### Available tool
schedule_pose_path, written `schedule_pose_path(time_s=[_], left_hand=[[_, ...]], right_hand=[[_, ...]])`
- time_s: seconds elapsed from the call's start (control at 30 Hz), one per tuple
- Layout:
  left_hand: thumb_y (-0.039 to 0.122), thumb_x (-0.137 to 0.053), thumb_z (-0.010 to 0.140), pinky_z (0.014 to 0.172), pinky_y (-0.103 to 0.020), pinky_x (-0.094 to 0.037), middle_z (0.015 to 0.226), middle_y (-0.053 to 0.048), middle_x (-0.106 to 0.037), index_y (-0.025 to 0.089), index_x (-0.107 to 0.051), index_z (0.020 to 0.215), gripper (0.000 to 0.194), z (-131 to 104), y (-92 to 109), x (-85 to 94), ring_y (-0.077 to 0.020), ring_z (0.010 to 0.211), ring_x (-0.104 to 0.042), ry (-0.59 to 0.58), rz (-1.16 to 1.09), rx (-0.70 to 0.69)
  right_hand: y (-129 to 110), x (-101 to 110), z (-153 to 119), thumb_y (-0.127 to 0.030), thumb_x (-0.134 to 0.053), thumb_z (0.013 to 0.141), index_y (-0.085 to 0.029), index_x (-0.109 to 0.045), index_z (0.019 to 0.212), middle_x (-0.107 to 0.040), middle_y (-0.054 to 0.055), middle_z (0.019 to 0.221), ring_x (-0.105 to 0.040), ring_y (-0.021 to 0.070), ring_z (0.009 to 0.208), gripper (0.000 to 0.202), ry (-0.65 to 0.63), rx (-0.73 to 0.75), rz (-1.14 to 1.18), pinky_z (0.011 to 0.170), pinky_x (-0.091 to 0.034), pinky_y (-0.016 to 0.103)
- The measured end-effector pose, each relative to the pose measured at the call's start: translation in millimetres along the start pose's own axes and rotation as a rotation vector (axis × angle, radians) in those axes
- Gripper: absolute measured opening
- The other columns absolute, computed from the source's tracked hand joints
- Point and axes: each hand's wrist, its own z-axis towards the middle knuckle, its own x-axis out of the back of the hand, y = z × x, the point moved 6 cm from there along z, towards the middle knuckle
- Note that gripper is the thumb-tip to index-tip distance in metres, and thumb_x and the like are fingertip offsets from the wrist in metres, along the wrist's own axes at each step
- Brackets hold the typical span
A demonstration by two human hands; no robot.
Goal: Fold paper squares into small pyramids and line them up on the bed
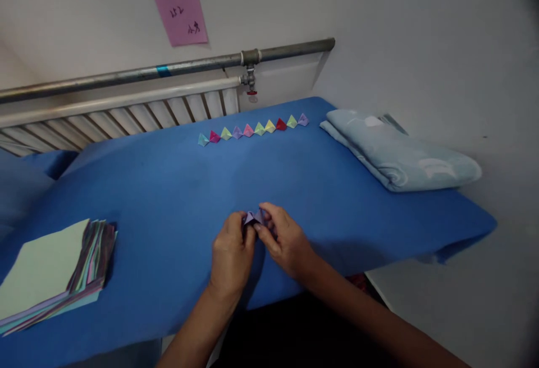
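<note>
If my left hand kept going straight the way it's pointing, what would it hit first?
After the purple folded paper pinched in both hands, the left hand would probably meet the row of folded paper pieces; only bare blue cloth lies between.

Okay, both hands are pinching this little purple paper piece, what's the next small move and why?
Probably press the last crease flat: the purple paper piece sits pinched between left hand and right hand, looking nearly shaped like the folded pieces in the row near the radiator.

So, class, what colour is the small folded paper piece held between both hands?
Purple: the folded paper piece is pinched between the left hand and right hand, seen in the head view.
</note>
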Motion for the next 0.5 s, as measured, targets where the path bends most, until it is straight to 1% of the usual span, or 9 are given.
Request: schedule_pose_path(time_s=[0.1, 0.2, 0.3, 0.37, 0.5], left_hand=[[0.022, -0.053, 0.084, 0.071, -0.032, -0.050, 0.090, -0.005, -0.070, 0.020, -0.056, 0.101, 0.017, 1.3, -5.3, -1.6, -0.0177, 0.075, -0.067, -0.023, -0.117, 0.112], [0.023, -0.055, 0.083, 0.067, -0.030, -0.050, 0.086, -0.004, -0.070, 0.020, -0.055, 0.098, 0.016, -0.6, -7.6, -5.7, -0.0165, 0.069, -0.067, -0.039, -0.228, 0.169], [0.024, -0.056, 0.083, 0.069, -0.031, -0.051, 0.089, -0.004, -0.070, 0.020, -0.053, 0.097, 0.015, -5.1, -8.2, -8.3, -0.0169, 0.074, -0.067, -0.022, -0.297, 0.181], [0.027, -0.056, 0.083, 0.071, -0.032, -0.052, 0.090, -0.005, -0.069, 0.021, -0.052, 0.097, 0.015, -8.4, -8.5, -9.0, -0.0173, 0.077, -0.067, -0.007, -0.324, 0.177], [0.030, -0.056, 0.084, 0.072, -0.032, -0.052, 0.086, -0.003, -0.067, 0.021, -0.051, 0.095, 0.015, -12.7, -6.8, -8.9, -0.0164, 0.076, -0.066, -0.009, -0.382, 0.145]], right_hand=[[1.7, 2.7, -1.7, -0.020, -0.046, 0.088, -0.016, -0.049, 0.121, -0.063, 0.011, 0.098, -0.063, 0.0189, 0.079, 0.033, 0.038, 0.034, -0.060, 0.071, -0.054, 0.033], [3.1, 5.4, -3.6, -0.018, -0.045, 0.089, -0.017, -0.053, 0.116, -0.064, 0.010, 0.095, -0.063, 0.0187, 0.079, 0.029, 0.069, 0.063, -0.090, 0.070, -0.054, 0.032], [2.8, 6.7, -4.5, -0.017, -0.044, 0.090, -0.018, -0.057, 0.107, -0.065, 0.009, 0.091, -0.064, 0.0184, 0.080, 0.022, 0.072, 0.097, -0.068, 0.072, -0.053, 0.031], [2.0, 7.1, -4.6, -0.016, -0.043, 0.090, -0.019, -0.059, 0.104, -0.066, 0.007, 0.091, -0.064, 0.0178, 0.081, 0.021, 0.066, 0.106, -0.027, 0.074, -0.053, 0.030], [1.9, 9.9, -4.7, -0.017, -0.041, 0.091, -0.024, -0.061, 0.105, -0.067, 0.004, 0.088, -0.064, 0.0157, 0.078, 0.025, 0.082, 0.049, 0.090, 0.073, -0.053, 0.029]])
